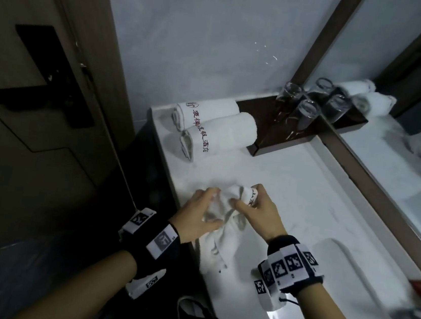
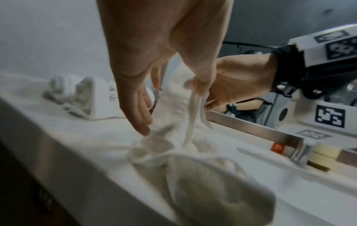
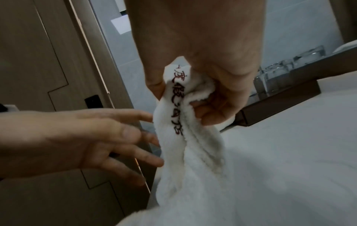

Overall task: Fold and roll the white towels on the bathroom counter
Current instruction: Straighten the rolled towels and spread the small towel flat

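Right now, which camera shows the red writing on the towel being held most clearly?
The right wrist view: the red lettering runs down the bunched towel beneath the right hand. The head view catches a sliver; the left wrist view shows none on it.

Bare counter [image 1: 292,196] right of the hands; rolled towels [image 1: 216,125] and tray [image 1: 280,141] behind.

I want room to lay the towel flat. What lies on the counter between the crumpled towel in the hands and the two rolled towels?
Nothing: in the head view, bare white counter separates the crumpled white towel from the two rolled white towels.
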`<state>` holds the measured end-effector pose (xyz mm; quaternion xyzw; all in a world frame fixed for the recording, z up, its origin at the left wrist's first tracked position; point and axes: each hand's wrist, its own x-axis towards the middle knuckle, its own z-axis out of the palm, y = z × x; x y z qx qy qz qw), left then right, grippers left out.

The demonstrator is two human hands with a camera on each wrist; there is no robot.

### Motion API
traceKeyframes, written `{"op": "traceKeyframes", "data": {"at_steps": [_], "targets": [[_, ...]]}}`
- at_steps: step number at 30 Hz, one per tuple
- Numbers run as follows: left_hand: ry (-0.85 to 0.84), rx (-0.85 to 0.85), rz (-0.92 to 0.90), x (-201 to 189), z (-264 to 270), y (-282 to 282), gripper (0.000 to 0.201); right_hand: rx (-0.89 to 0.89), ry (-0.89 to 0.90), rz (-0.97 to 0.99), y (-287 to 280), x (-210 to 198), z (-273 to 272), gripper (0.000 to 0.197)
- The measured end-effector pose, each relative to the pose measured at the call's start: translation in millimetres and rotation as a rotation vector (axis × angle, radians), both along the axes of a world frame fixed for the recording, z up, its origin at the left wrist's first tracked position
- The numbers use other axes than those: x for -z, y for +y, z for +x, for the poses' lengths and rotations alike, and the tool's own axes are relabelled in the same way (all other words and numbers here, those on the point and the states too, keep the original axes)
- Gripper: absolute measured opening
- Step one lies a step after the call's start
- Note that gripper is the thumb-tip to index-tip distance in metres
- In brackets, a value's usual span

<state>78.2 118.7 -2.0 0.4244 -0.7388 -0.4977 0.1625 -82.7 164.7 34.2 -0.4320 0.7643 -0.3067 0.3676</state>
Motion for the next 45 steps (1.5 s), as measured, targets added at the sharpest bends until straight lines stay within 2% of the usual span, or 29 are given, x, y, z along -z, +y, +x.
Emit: {"op": "traceKeyframes", "data": {"at_steps": [3,6,10,12,17,18,20,23,26,28,30,31,33,37,39,41,43,45], "targets": [[0.028,-0.072,-0.099,-7.7,-5.9,-0.3,0.020,-0.111,-0.048,-0.045,1.7,-5.4,0.2,0.033],[0.062,-0.105,-0.131,-12.6,-4.0,-2.2,0.011,-0.131,0.007,-0.080,4.9,-9.1,-2.0,0.048],[-0.004,0.130,-0.056,-15.0,-3.5,1.5,0.038,-0.111,0.041,-0.133,7.4,-10.4,0.1,0.050],[-0.055,0.134,-0.055,-13.6,-6.2,4.8,0.046,-0.111,0.041,-0.169,7.7,-10.9,3.3,0.047],[-0.077,0.169,0.047,-17.3,-18.8,15.0,0.069,-0.066,0.088,-0.266,7.0,-11.8,14.1,0.022],[-0.081,0.162,0.026,-17.2,-21.8,15.6,0.065,-0.095,0.123,-0.285,6.4,-12.8,16.6,0.021],[-0.057,0.101,-0.015,-18.8,-23.3,14.4,0.040,-0.153,0.224,-0.311,5.5,-15.8,17.6,0.025],[0.003,-0.003,-0.046,-23.5,-15.3,6.8,0.018,-0.087,0.345,-0.321,4.8,-23.9,7.3,0.028],[0.075,-0.080,-0.135,-37.0,-10.0,-2.9,0.012,-0.040,0.476,-0.285,2.3,-30.2,-7.4,0.034],[0.143,-0.102,-0.194,-51.4,-10.9,-8.9,0.013,-0.069,0.636,-0.174,-1.1,-32.8,-14.8,0.038],[0.214,-0.109,-0.233,-64.7,-12.7,-15.9,0.017,-0.106,0.775,-0.078,-3.5,-33.1,-19.7,0.033],[0.234,-0.108,-0.236,-70.8,-13.5,-19.4,0.018,-0.111,0.790,-0.047,-3.6,-33.0,-22.0,0.030],[0.247,-0.112,-0.235,-79.3,-12.4,-26.3,0.017,-0.094,0.681,0.045,-2.7,-34.5,-30.9,0.023],[0.180,-0.091,-0.250,-82.1,3.1,-44.2,0.009,-0.089,0.244,0.178,5.2,-43.3,-64.4,0.004],[0.054,-0.010,-0.304,-75.3,13.1,-51.3,0.027,-0.066,0.190,0.169,8.5,-46.3,-75.9,0.009],[-0.095,0.075,-0.409,-65.5,19.7,-52.3,0.045,0.010,0.225,0.116,8.2,-45.6,-82.0,0.018],[-0.134,0.085,-0.485,-56.0,24.4,-50.1,0.047,0.035,0.188,0.056,7.7,-44.3,-86.0,0.027],[-0.102,-0.009,-0.472,-48.1,30.0,-48.6,0.037,-0.052,0.082,0.123,9.0,-44.5,-87.5,0.030]]}}
